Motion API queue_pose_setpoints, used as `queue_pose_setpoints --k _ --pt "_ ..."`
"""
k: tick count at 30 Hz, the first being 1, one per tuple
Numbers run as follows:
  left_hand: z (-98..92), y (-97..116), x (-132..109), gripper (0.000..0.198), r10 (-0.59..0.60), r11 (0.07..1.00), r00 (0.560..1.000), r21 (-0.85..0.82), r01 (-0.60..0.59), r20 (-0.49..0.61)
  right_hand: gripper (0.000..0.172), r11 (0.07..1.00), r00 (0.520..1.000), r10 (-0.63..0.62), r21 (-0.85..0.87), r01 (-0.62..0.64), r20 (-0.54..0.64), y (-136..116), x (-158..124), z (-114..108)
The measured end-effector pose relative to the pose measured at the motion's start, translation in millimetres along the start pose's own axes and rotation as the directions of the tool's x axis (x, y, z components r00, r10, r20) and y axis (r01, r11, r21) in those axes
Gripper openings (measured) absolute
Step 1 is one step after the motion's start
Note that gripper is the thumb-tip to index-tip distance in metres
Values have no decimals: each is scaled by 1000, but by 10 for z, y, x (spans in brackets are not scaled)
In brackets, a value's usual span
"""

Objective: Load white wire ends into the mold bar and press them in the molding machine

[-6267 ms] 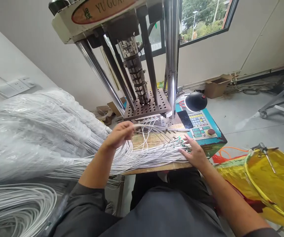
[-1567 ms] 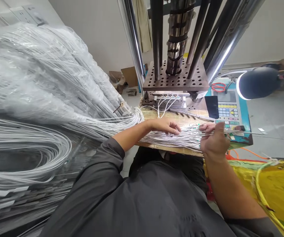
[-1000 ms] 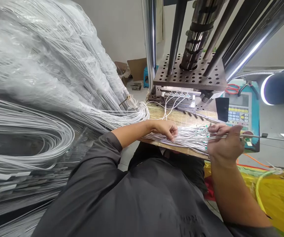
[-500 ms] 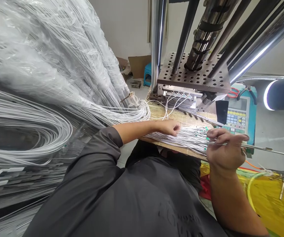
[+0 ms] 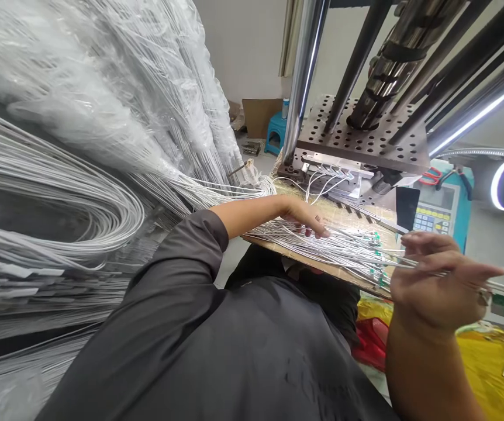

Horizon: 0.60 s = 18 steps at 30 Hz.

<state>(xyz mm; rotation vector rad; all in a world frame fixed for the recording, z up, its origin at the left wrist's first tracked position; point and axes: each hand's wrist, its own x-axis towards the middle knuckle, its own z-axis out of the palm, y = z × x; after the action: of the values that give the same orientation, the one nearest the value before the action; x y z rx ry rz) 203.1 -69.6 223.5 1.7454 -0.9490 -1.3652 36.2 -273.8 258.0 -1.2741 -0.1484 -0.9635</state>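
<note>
On the board, left hand [image 5: 304, 215] presses white wires [image 5: 339, 248], fingers flat; right hand [image 5: 436, 286] pinches wire ends

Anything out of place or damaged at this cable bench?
Nothing stands out. The white cables lie fanned flat on the board under the left hand; the right hand pinches a few ends, none visibly kinked or broken.

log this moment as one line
left hand: flat on wires | right hand: pinching wire ends, raised off board | press: wires in fixture
</note>
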Motion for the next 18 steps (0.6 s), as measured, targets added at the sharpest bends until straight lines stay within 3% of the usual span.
queue_pose_setpoints --k 2,4,7,9,11,14,18 --pt "-71 -9 -49 43 -45 985 996 -161 57 82 73 1000 996 -10 25 8 86 -19 24 -28" --pt "-115 -43 -69 49 -54 963 994 -259 77 95 72 999 991 14 41 -20 131 -42 42 -56" --pt "-132 -98 -58 50 -105 965 991 -248 81 -88 72 998 987 19 53 -28 159 -100 57 -85" --pt "-116 -105 -47 49 -120 989 957 -114 93 -266 68 998 985 15 60 -26 173 -168 61 -88" --pt "-80 -78 -44 47 -69 994 931 51 93 -358 68 996 980 36 70 -51 194 -257 63 -71" --pt "6 5 -25 39 62 988 955 152 -17 -291 71 988 972 127 64 -142 197 -391 54 -10" --pt "100 100 64 19 97 994 985 71 -88 -143 73 977 974 207 23 -210 97 -463 20 64"
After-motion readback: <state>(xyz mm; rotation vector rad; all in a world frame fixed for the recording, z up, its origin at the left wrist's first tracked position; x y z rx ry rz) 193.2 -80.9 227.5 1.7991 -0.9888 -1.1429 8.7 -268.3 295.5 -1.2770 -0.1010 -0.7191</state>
